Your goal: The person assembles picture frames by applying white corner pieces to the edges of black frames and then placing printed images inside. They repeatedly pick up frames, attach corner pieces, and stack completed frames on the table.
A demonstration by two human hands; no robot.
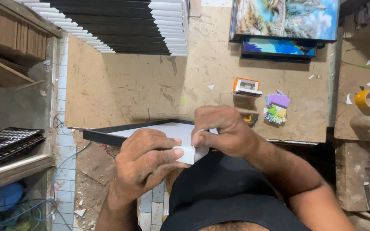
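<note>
Both hands close together at the near edge of the brown board workbench [129,85]: left hand [144,160] and right hand [225,130] pinch a small white paper piece [188,154] above the black-framed white panel [150,129].

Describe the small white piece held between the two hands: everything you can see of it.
The small white piece looks like a thin, flat scrap of paper or card, plain white, with roughly straight edges and a corner pointing down. The left hand pinches it with thumb on top. The right hand grips it from the other side, and a thin white strand curves up from it into those fingers. It is held in the air just in front of the black-edged frame, near the person's body. Much of it is hidden by fingers.
</note>
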